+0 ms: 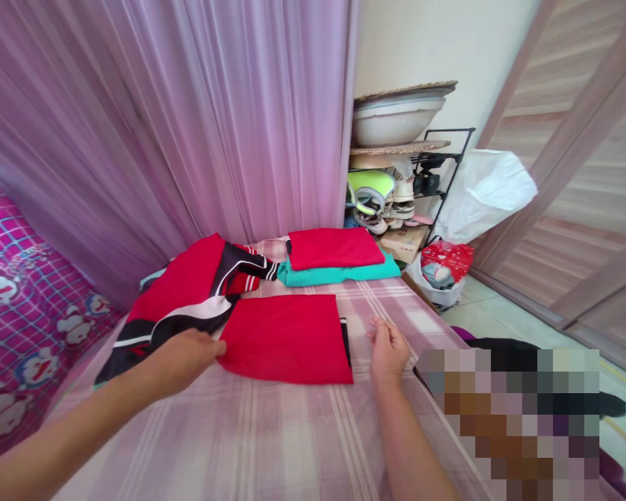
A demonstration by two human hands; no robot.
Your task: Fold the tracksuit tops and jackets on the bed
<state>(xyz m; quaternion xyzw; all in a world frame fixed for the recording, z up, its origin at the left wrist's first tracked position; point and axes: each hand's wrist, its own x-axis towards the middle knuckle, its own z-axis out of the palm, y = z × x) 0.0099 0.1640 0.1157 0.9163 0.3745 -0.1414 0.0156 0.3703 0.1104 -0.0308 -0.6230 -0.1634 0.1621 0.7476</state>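
Observation:
A folded red garment point(284, 337) lies flat on the plaid bedsheet point(282, 424), with a black-and-white trimmed part showing at its right side. My left hand point(193, 355) pinches the garment's left edge. Just right of the garment, apart from it, my right hand point(389, 346) is held with its fingers curled in and nothing visible in them. Behind my left hand a red, black and white jacket point(185, 285) is spread loosely. Further back, another folded red garment point(336, 248) rests on a folded teal cloth point(339, 275).
A purple curtain point(240, 118) hangs behind the bed. At the back right stands a rack point(443, 202) with shoes and basins point(399, 118). White bags point(493, 191) are beside it, near wooden doors point(568, 209). A pixelated area covers the lower right.

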